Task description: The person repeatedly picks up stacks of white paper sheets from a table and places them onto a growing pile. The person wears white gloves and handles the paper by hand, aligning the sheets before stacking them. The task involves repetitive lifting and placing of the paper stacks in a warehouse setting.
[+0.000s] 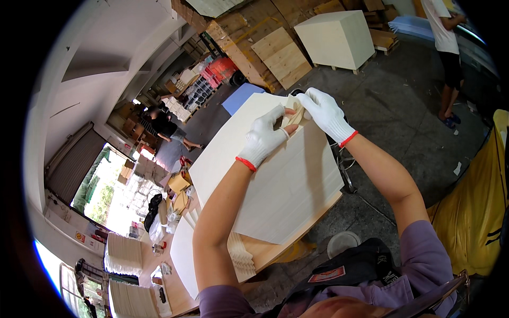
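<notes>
A tall stack of off-white paper sheets (286, 185) stands on the wooden table in front of me. At its far corner, some cream sheet edges (297, 115) are bent up and bunched between my hands. My left hand (265, 135), in a white knit glove with a red cuff and bare thumb and fingertip, pinches these edges from the left. My right hand (322, 112), gloved the same way, closes on them from the right; its fingertips are partly hidden. Fanned sheets (239, 253) lie beside my left forearm.
More paper piles (123, 254) stand on the table (265, 253) at left. A wrapped pallet block (336, 40) and plywood boards (281, 55) are at the back. People stand at far right (450, 53) and walk at left (169, 127). A yellow bag (472, 206) hangs at right.
</notes>
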The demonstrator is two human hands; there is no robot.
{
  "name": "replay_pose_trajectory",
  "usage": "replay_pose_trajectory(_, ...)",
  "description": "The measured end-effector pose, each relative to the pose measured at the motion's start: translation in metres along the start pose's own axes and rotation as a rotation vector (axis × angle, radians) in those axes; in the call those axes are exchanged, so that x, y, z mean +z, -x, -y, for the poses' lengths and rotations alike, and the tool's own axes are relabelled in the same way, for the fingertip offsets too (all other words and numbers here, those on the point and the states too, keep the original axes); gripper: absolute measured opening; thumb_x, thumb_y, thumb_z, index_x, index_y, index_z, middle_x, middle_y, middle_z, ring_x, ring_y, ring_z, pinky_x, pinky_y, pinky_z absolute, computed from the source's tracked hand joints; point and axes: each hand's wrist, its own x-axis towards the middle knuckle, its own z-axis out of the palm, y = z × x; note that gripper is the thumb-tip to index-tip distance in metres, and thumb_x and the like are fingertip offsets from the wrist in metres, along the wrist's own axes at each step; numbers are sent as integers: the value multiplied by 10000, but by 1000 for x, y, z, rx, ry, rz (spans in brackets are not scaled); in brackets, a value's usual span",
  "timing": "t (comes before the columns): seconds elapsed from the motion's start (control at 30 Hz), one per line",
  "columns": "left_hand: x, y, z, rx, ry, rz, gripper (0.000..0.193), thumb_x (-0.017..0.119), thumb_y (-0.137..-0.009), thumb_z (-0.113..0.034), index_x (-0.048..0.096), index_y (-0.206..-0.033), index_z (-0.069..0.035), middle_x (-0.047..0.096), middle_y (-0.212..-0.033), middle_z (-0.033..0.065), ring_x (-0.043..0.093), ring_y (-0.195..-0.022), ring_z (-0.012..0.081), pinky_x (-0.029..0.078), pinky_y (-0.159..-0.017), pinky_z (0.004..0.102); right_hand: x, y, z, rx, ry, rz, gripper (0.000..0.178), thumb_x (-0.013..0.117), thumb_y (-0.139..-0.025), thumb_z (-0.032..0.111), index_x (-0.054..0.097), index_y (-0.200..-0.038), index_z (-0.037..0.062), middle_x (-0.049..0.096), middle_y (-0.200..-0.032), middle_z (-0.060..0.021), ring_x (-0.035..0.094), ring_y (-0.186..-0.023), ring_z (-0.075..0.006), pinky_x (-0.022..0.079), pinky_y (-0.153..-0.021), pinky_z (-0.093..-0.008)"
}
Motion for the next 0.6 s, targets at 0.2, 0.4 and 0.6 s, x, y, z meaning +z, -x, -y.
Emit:
replay_pose_trajectory(0.2,3,-5,10,-11,145,26,369,736,-881,-145,628,-1225,-63,602,-855,-14,531,-777,101,468,-712,288,-3,-1,-1,18,-18,22,493,527,-961,504,587,-864,24,592,-760,-136,560,-714,-265,446,-704,-370)
replay_pose_trajectory(0.4,0,3,5,90,98,-55,300,548,-982,-143,633,-1269,-127,605,-842,51,523,-757,136,469,-731,283,-38,8,24,6,611,48,589,481,-933,624,613,-854,56,671,-814,-146,655,-796,-328,484,-721,-431)
replay_pose_trajectory(0.6,0,3,6,134,34,-69,306,462,-995,-135,648,-1237,-147,569,-785,44,520,-730,127,467,-696,284,-47,1,19,-433,884,275,453,450,-975,501,629,-887,94,670,-782,-145,665,-799,-340,499,-711,-450)
